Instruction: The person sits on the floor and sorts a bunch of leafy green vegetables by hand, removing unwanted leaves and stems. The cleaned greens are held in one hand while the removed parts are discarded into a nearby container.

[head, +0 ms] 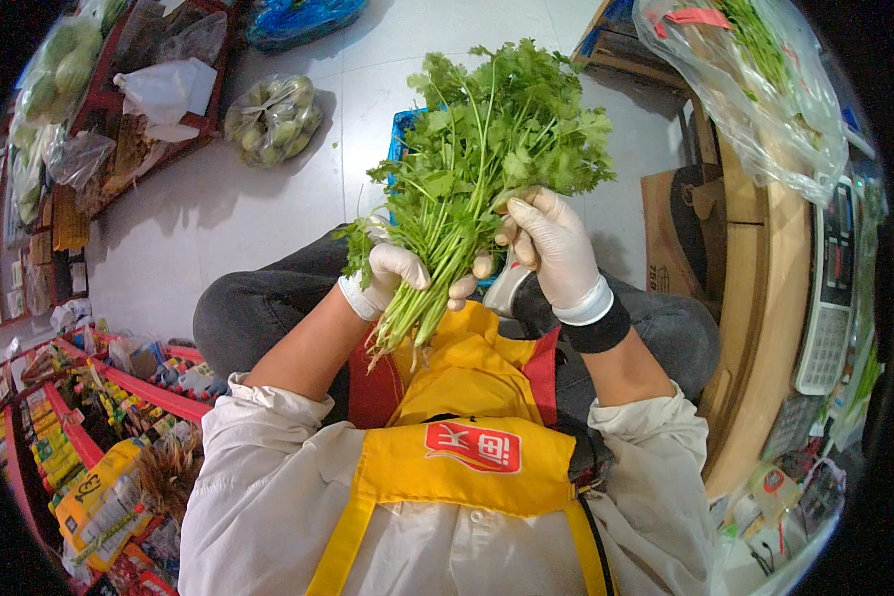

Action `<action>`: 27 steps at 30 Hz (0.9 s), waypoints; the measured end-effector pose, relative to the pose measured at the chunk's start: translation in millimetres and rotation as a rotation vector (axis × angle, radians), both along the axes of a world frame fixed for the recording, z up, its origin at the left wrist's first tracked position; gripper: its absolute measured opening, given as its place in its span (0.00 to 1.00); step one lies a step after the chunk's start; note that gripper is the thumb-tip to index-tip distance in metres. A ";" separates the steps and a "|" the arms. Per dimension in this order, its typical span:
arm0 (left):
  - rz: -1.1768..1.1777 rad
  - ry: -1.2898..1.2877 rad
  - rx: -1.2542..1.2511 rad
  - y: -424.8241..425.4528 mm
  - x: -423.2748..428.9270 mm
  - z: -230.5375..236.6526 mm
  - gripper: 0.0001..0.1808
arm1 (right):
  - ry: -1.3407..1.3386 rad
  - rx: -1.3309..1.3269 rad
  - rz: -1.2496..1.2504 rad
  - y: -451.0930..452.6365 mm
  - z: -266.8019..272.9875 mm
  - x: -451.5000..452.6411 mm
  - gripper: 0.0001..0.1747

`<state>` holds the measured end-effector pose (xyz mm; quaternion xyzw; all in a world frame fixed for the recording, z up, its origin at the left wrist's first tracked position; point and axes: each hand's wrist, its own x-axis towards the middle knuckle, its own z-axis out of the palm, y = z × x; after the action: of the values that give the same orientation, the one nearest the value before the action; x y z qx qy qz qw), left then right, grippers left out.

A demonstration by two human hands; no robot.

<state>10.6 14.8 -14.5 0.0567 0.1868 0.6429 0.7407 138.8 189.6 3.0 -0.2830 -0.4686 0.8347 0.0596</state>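
A leafy bunch of fresh coriander (521, 127) is held up before my chest, its leaves pointing away from me. My left hand (398, 276), in a whitish disposable glove, wraps around the lower stems. Thin pale roots hang from the cut end nearest me, above my yellow apron (462, 365). At the bunch's right side my right hand (555, 238), gloved the same way, pinches a leaf or stem between thumb and forefinger. Partly hidden behind the leaves is a blue plastic basket (398, 145), between my knees.
A knotted clear bag of round green produce (273, 119) sits on the floor ahead left. Shelves of bottles (112, 402) stand at my left. A wooden counter (752, 298) on my right carries a scale (827, 298) and a plastic bag of greens (760, 67). Cardboard (670, 231) leans below it.
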 end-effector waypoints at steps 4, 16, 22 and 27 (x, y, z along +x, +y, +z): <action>0.022 0.027 -0.051 -1.8 1.2 0.7 0.43 | -0.008 0.150 -0.085 -2.6 7.0 2.6 0.08; -0.118 0.228 -0.193 -0.9 2.6 -8.1 0.49 | -0.047 0.161 -0.081 -5.6 0.8 -4.4 0.07; 0.038 0.122 -0.295 -4.2 -1.5 -14.3 0.38 | -0.047 0.259 -0.033 6.7 5.8 2.0 0.11; 0.099 0.164 -0.309 -7.5 -8.9 -10.7 0.32 | 0.207 0.057 -0.098 10.3 6.5 4.2 0.12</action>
<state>1.7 7.3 -25.2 -0.0148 0.3460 0.6354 0.6902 143.0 200.0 9.5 -0.2160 -0.4693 0.8418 0.1564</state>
